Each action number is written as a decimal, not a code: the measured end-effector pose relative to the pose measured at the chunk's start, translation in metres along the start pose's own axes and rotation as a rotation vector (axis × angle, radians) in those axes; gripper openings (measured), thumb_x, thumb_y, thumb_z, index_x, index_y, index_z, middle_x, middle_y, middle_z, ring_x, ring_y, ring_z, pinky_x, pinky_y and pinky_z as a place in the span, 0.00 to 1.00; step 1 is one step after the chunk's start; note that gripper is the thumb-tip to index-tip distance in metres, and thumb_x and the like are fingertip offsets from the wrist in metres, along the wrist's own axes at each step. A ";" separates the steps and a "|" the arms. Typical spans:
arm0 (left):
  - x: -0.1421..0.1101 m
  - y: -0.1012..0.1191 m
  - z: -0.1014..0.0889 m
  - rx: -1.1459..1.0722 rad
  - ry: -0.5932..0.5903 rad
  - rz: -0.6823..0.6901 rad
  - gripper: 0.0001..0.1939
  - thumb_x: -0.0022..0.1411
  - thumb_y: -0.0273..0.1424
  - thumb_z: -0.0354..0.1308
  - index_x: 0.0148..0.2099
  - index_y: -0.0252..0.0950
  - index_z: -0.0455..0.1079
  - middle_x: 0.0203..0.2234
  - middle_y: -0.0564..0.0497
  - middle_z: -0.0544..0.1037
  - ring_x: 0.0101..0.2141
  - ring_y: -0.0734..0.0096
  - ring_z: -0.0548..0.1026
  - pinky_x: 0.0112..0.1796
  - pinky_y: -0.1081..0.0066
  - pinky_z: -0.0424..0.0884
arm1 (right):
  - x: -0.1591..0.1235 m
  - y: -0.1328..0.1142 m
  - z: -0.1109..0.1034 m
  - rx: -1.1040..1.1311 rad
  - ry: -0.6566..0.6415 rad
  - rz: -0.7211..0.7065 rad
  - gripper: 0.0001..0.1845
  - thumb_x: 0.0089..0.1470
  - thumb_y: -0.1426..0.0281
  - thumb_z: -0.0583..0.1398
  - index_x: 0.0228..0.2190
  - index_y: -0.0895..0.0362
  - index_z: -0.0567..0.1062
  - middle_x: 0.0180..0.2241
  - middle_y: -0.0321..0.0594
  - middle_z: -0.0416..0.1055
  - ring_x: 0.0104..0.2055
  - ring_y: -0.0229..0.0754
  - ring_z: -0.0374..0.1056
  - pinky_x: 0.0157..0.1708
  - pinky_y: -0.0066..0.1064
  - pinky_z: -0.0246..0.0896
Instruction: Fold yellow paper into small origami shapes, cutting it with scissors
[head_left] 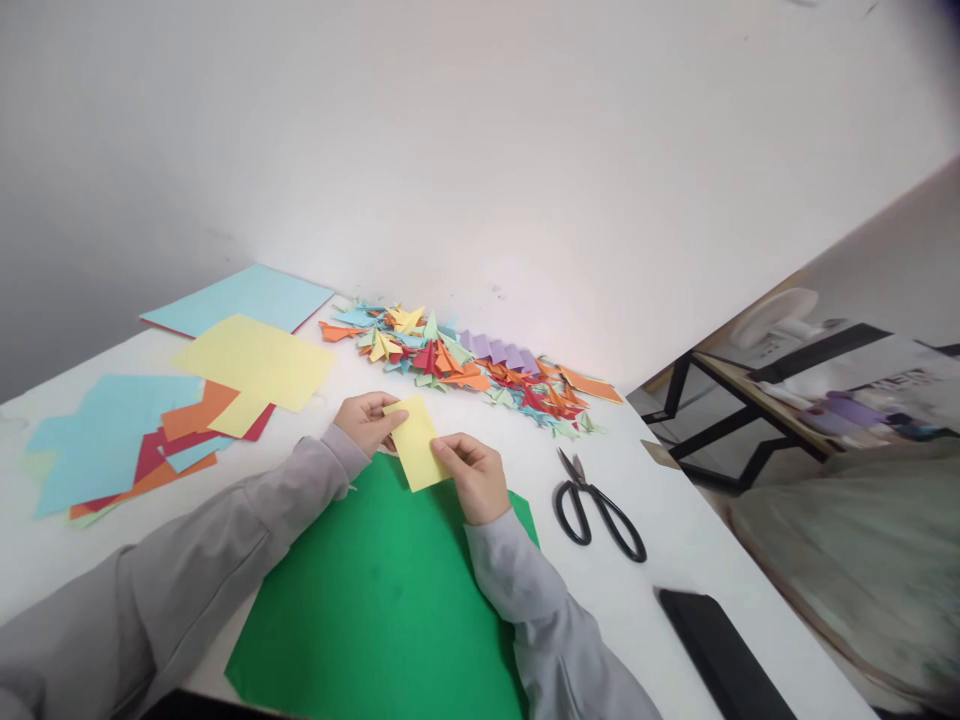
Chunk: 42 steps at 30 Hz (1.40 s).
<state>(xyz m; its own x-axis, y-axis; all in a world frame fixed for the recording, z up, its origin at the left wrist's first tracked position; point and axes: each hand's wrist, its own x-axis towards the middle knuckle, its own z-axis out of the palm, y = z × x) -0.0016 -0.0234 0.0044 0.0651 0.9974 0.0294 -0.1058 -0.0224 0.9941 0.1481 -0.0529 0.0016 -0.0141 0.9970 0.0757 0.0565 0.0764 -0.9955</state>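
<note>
Between my two hands is a small yellow rectangle of paper (417,446), held tilted above a green sheet (390,590). My left hand (367,420) pinches its upper left corner, the thumb lying on top. At the right edge, my right hand (476,475) grips the same paper between thumb and fingers. The paper looks flat, with no fold that I can make out. The green sheet lies on the white table under both forearms.
Loose coloured paper pieces (112,430) and a large yellow sheet (259,360) lie left, near a light blue sheet (240,298). Many folded paper shapes (450,365) line the wall. Black-handled scissors (596,510) and a dark flat object (720,655) lie right.
</note>
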 end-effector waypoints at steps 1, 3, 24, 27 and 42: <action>0.000 0.001 0.000 -0.027 0.004 -0.026 0.17 0.39 0.37 0.61 0.30 0.30 0.65 0.14 0.54 0.71 0.14 0.75 0.68 0.16 0.72 0.68 | -0.001 -0.001 0.000 0.005 -0.009 0.001 0.12 0.37 0.61 0.62 0.20 0.58 0.71 0.18 0.34 0.68 0.20 0.35 0.61 0.22 0.28 0.55; -0.001 0.003 0.000 -0.051 -0.007 -0.040 0.16 0.38 0.35 0.62 0.28 0.30 0.65 0.14 0.55 0.71 0.14 0.75 0.69 0.15 0.74 0.68 | -0.002 -0.002 0.002 0.035 -0.024 0.003 0.13 0.37 0.61 0.62 0.23 0.57 0.71 0.19 0.34 0.69 0.21 0.36 0.63 0.23 0.28 0.57; -0.007 -0.004 0.004 0.067 -0.150 -0.024 0.09 0.35 0.31 0.64 0.18 0.31 0.69 0.08 0.57 0.65 0.13 0.83 0.58 0.15 0.79 0.54 | -0.009 0.003 0.008 -0.126 -0.157 0.058 0.19 0.39 0.59 0.60 0.11 0.57 0.61 0.09 0.26 0.47 0.14 0.29 0.42 0.15 0.25 0.36; -0.005 -0.004 0.004 0.061 -0.123 -0.026 0.11 0.35 0.33 0.63 0.17 0.31 0.68 0.08 0.58 0.64 0.13 0.83 0.57 0.15 0.79 0.52 | -0.010 0.003 0.010 -0.149 -0.183 0.018 0.21 0.41 0.58 0.58 0.11 0.57 0.58 0.10 0.26 0.47 0.14 0.29 0.42 0.14 0.25 0.36; 0.008 0.000 -0.007 0.012 0.172 -0.018 0.15 0.34 0.38 0.64 0.18 0.31 0.66 0.10 0.57 0.65 0.14 0.82 0.61 0.16 0.78 0.56 | -0.014 -0.001 0.015 -0.192 -0.181 -0.031 0.23 0.45 0.58 0.56 0.09 0.56 0.57 0.05 0.27 0.54 0.10 0.27 0.45 0.12 0.22 0.41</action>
<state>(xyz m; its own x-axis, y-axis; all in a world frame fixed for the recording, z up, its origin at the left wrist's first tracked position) -0.0084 -0.0154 0.0039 -0.1040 0.9946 -0.0060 -0.0941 -0.0039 0.9956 0.1332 -0.0667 0.0003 -0.1959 0.9776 0.0770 0.2416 0.1243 -0.9624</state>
